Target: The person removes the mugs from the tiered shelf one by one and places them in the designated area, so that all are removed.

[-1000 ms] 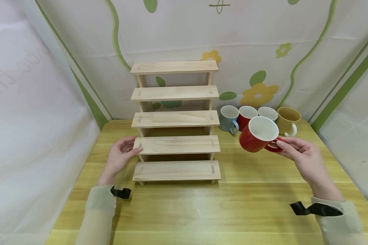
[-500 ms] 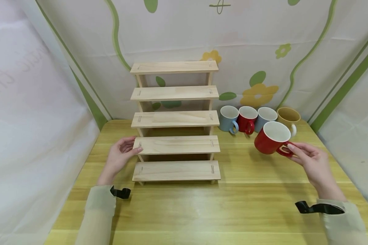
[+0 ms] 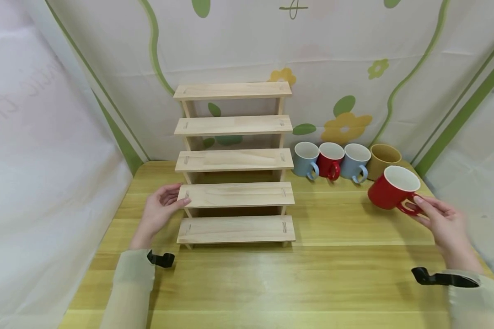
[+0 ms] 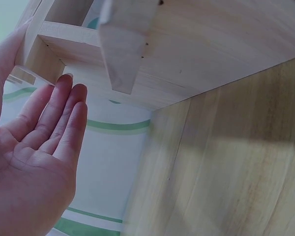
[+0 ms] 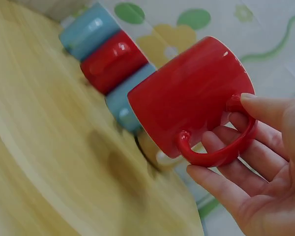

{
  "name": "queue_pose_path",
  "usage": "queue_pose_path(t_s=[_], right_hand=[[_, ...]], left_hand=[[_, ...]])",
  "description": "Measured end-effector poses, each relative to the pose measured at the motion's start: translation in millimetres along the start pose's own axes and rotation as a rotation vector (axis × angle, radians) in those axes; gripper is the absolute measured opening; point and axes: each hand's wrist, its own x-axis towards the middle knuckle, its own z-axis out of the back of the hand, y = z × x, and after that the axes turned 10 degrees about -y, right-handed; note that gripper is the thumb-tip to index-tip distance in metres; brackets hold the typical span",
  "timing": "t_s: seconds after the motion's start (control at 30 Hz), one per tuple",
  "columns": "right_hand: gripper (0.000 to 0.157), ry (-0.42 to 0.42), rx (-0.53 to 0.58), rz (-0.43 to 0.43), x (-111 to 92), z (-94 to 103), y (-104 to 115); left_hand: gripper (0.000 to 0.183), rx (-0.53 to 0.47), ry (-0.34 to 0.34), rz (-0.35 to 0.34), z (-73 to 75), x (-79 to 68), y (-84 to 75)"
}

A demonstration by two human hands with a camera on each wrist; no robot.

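In the head view, my right hand (image 3: 446,224) holds a red mug (image 3: 383,193) with a white inside by its handle. The mug hangs tilted above the table, in front of a mustard-yellow mug (image 3: 380,160) and hides its handle. Thumb and fingers pinch the handle in the right wrist view. My left hand (image 3: 158,210) grips the left end of the second-lowest board of a five-step wooden display shelf (image 3: 236,195), thumb on top. In the left wrist view its other fingers (image 4: 71,132) lie extended beside the shelf's side.
Along the back right stand a blue mug (image 3: 304,162), another red mug (image 3: 328,162) and a second blue mug (image 3: 354,163), in a row with the yellow one. A printed cloth (image 3: 238,41) walls the back and sides of the wooden table (image 3: 247,283).
My right hand has carried the red mug rightward, from in front of the middle mugs to in front of the yellow one. The second blue mug's handle now shows. My left hand stays put.
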Motion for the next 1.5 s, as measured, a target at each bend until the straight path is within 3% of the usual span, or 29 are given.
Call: queue_pose_path(t_s=[0.23, 0.67, 0.8, 1.03, 1.23, 1.5], right_hand=[[0.008, -0.119, -0.088, -0.052, 0, 19.4, -2], [0.007, -0.309, 0.14, -0.069, 14, 30.2, -13], [0.006, -0.354, 0.199, -0.08, 24, 27.8, -16], [0.003, -0.466, 0.154, -0.048, 52, 20.9, -20], [0.008, -0.577, 0.184, -0.065, 73, 15.6, -23], [0.009, -0.573, 0.19, -0.104, 90, -0.8, -23]], left_hand=[[0.057, 0.005, 0.0, -0.001, 0.2, 0.5, 1.4], [0.058, 0.013, 0.005, 0.001, 0.3, 0.9, 1.9], [0.058, 0.025, -0.001, 0.007, 1.0, 1.2, 1.3], [0.059, 0.024, 0.002, 0.02, 1.6, 1.2, 0.6], [0.059, 0.029, 0.003, 0.021, 0.5, 1.6, 0.4], [0.058, 0.015, 0.004, -0.01, 0.6, 0.5, 3.0]])
